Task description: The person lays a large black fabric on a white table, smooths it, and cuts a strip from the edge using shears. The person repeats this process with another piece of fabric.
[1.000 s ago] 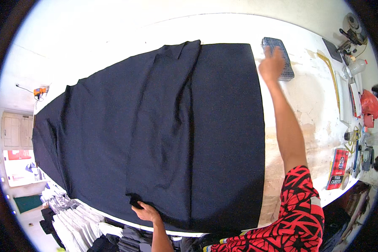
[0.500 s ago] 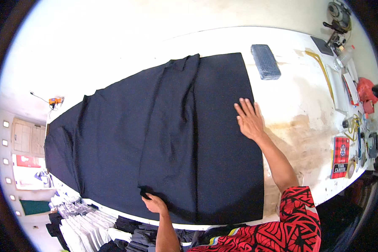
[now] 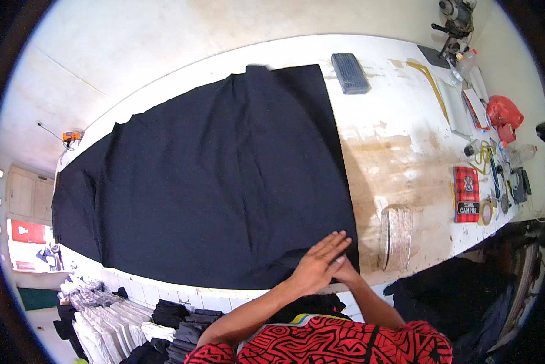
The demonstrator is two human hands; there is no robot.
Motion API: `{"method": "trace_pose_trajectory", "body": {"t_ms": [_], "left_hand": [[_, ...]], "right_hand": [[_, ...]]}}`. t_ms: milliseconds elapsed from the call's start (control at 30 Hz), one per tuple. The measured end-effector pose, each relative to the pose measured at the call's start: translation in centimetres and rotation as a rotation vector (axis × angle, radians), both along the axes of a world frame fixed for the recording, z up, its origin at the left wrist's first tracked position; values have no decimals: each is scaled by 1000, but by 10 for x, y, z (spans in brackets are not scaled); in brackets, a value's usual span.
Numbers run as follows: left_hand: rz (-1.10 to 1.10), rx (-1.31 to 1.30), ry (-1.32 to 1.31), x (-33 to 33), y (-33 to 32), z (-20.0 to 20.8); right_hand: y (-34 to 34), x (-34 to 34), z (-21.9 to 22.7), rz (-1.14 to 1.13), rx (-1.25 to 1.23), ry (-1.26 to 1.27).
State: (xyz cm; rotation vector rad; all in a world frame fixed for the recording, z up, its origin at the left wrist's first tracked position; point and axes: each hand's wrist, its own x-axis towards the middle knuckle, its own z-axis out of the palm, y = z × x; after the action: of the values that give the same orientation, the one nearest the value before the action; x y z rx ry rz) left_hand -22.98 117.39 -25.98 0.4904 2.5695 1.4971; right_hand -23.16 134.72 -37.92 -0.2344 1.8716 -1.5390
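Note:
A large black cloth (image 3: pixel 181 182) lies spread over the white table (image 3: pixel 394 115), with soft wrinkles through its middle and a fold toward the far left. My left hand (image 3: pixel 321 261) rests flat near the cloth's near right corner, fingers stretched out and side by side. Right beside it, partly under its fingers, is my right hand (image 3: pixel 346 272), at the cloth's edge. The right fingers are mostly hidden, so whether they pinch the cloth does not show.
A dark grey ridged block (image 3: pixel 349 73) lies beyond the cloth. A pale oblong block (image 3: pixel 397 239) sits right of my hands. Along the right side are a red plaid book (image 3: pixel 466 191), a tape roll (image 3: pixel 485 212) and a red plastic bag (image 3: pixel 504 111). Folded garments (image 3: pixel 112 321) are stacked below the table's near edge.
My left hand has left the bunched fold and come right. My right hand has drawn back toward me, so both now meet at the near right corner. The fold is flatter.

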Motion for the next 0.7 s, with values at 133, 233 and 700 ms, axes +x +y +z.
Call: {"method": "trace_pose_trajectory", "body": {"t_ms": [133,233,700], "left_hand": [[-199,-231,-20,29,31,-49],[-179,-184,45,52,20,-62],[1532,1278,-414,210,-434,-145]], "right_hand": [[10,86,-26,-150,-16,9],[7,104,-52,-445,-252,-135],[-75,-41,137,-933,-723,-105]]}}
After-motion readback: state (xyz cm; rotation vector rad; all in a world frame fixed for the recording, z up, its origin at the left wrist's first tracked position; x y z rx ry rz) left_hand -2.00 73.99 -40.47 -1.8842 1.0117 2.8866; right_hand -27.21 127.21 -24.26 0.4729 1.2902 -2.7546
